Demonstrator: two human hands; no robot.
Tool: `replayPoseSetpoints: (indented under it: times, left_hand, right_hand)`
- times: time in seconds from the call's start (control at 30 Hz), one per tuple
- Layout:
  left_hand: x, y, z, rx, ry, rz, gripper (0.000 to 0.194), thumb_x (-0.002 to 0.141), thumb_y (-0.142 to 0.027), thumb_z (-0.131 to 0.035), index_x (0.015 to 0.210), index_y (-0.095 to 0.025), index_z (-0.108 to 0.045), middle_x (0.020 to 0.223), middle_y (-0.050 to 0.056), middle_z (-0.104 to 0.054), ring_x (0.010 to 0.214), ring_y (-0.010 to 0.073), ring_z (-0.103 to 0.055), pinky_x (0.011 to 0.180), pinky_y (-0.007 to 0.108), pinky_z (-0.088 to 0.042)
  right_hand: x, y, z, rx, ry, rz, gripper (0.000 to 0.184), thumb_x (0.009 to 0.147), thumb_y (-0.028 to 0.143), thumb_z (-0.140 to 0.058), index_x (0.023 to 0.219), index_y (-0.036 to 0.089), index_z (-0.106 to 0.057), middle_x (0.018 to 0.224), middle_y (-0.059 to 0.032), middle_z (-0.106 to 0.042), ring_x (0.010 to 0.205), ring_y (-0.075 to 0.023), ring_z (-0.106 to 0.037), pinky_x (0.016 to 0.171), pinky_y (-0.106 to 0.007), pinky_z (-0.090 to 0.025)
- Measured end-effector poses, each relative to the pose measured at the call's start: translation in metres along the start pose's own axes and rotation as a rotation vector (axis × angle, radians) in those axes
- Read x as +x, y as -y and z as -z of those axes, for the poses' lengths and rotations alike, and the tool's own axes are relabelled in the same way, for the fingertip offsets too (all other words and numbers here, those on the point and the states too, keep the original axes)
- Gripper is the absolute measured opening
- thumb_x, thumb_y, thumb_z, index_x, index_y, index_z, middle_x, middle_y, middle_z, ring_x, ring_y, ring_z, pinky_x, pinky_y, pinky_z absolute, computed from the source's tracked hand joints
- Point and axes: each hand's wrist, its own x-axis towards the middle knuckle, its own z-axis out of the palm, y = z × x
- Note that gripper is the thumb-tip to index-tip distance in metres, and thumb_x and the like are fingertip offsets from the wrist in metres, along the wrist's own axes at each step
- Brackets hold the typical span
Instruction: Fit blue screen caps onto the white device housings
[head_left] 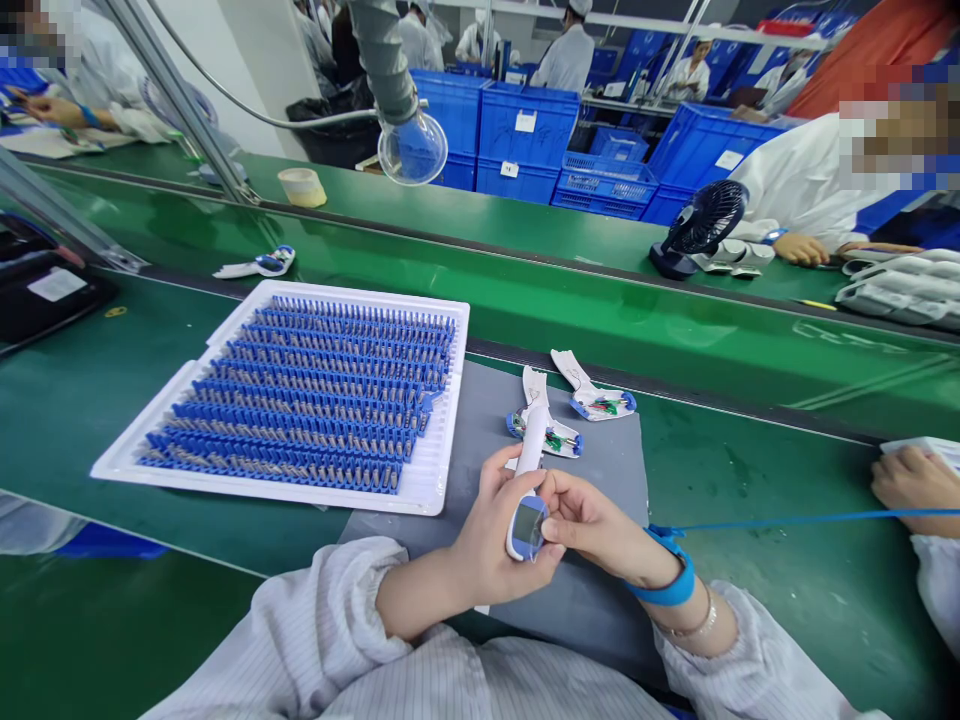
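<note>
My left hand [491, 545] is wrapped round a white and blue handheld device with a small screen [527, 490], its slim end pointing away from me. My right hand [592, 525] pinches the screen end of the same device; a blue wrist strap [671, 580] with a cord sits on that wrist. Both hands hover over a grey mat [480, 400]. Two open white shell halves with wires, one [551, 425] just beyond the device and one [596, 395] further right, lie on the mat.
A white tray [431, 480] of several rows of blue parts lies to the left. A green conveyor belt [675, 320] runs across behind. A small black fan [701, 225], tape roll [302, 186], blue crates [525, 135] and other workers lie beyond; another person's hand [911, 480] rests at right.
</note>
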Motion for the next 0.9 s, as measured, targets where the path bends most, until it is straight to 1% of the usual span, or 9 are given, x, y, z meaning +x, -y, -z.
replayPoseSetpoints:
  times: [0.13,0.27,0.4,0.5,0.6,0.7,0.77,0.83,0.9]
  left_hand:
    - [-0.002,0.004,-0.001,0.027,0.088,0.004,0.072,0.075,-0.031,-0.058,0.135,-0.027,-0.019,0.136,0.016,-0.016,0.112,0.0273,-0.045,0.092,0.047,-0.043]
    - [-0.004,0.005,-0.002,0.071,0.305,0.096,0.110,0.066,-0.056,-0.066,0.139,-0.026,0.010,0.143,0.022,0.005,0.134,0.0441,-0.009,0.098,0.064,-0.029]
    - [-0.002,-0.004,0.002,0.020,0.366,0.213,0.079,0.078,-0.043,-0.058,0.138,-0.022,-0.011,0.143,0.022,-0.013,0.134,0.0363,-0.019,0.101,0.059,-0.031]
    - [0.000,-0.012,0.004,-0.020,0.394,0.225,0.062,0.078,-0.035,-0.058,0.130,-0.018,-0.030,0.139,0.021,-0.025,0.132,0.0320,-0.029,0.103,0.053,-0.034]
    - [0.000,-0.013,0.004,-0.041,0.389,0.230,0.055,0.077,-0.031,-0.058,0.126,-0.017,-0.036,0.137,0.020,-0.031,0.129,0.0300,-0.034,0.102,0.051,-0.036]
    - [0.000,-0.010,0.002,-0.044,0.349,0.250,0.050,0.076,-0.029,-0.058,0.122,-0.018,-0.040,0.135,0.019,-0.034,0.124,0.0288,-0.040,0.101,0.050,-0.038]
    - [-0.001,-0.008,0.001,-0.041,0.327,0.248,0.048,0.076,-0.028,-0.058,0.120,-0.019,-0.042,0.135,0.018,-0.035,0.122,0.0279,-0.042,0.100,0.049,-0.039]
    - [-0.001,-0.007,0.001,-0.034,0.323,0.242,0.046,0.077,-0.027,-0.056,0.120,-0.019,-0.041,0.134,0.018,-0.035,0.123,0.0277,-0.042,0.100,0.050,-0.038]
    - [-0.001,-0.006,0.002,-0.033,0.331,0.251,0.044,0.079,-0.027,-0.055,0.120,-0.019,-0.041,0.134,0.018,-0.035,0.123,0.0276,-0.041,0.100,0.051,-0.038]
  right_hand:
    - [-0.005,0.003,0.000,-0.080,-0.079,0.002,0.032,0.080,0.037,-0.071,0.082,0.016,-0.046,0.071,0.0026,-0.050,0.058,-0.0081,-0.046,0.054,-0.019,-0.039]
    - [-0.048,0.025,0.029,-0.412,-0.321,-0.105,0.032,0.080,0.045,-0.066,0.087,0.016,-0.052,0.070,-0.0009,-0.054,0.059,-0.0128,-0.052,0.053,-0.023,-0.045]
    - [-0.114,0.050,0.088,-1.115,-0.769,-0.266,0.029,0.081,0.046,-0.055,0.090,0.019,-0.055,0.070,-0.0065,-0.061,0.060,-0.0213,-0.058,0.052,-0.030,-0.047]
    - [-0.135,0.060,0.117,-1.588,-0.942,-0.389,0.016,0.083,0.037,-0.051,0.079,0.022,-0.054,0.067,-0.0097,-0.060,0.055,-0.0236,-0.057,0.047,-0.032,-0.043]
    - [-0.108,0.062,0.117,-1.744,-0.883,-0.308,0.020,0.085,0.034,-0.047,0.093,0.017,-0.056,0.086,-0.0127,-0.060,0.071,-0.0282,-0.060,0.058,-0.038,-0.048]
    - [-0.051,0.060,0.094,-1.951,-0.576,-0.046,0.031,0.086,0.018,-0.041,0.115,0.013,-0.050,0.116,-0.0148,-0.050,0.103,-0.0280,-0.052,0.083,-0.040,-0.048]
    - [-0.011,0.060,0.079,-2.071,-0.400,0.001,0.040,0.084,0.007,-0.041,0.122,0.015,-0.048,0.129,-0.0143,-0.042,0.114,-0.0265,-0.044,0.090,-0.037,-0.043]
    - [0.018,0.064,0.070,-2.107,-0.348,-0.029,0.041,0.081,0.002,-0.045,0.119,0.017,-0.051,0.125,-0.0127,-0.047,0.110,-0.0267,-0.048,0.088,-0.036,-0.044]
    - [0.032,0.073,0.068,-2.110,-0.378,-0.094,0.027,0.080,0.003,-0.052,0.105,0.013,-0.059,0.104,-0.0131,-0.059,0.093,-0.0276,-0.057,0.077,-0.035,-0.047]
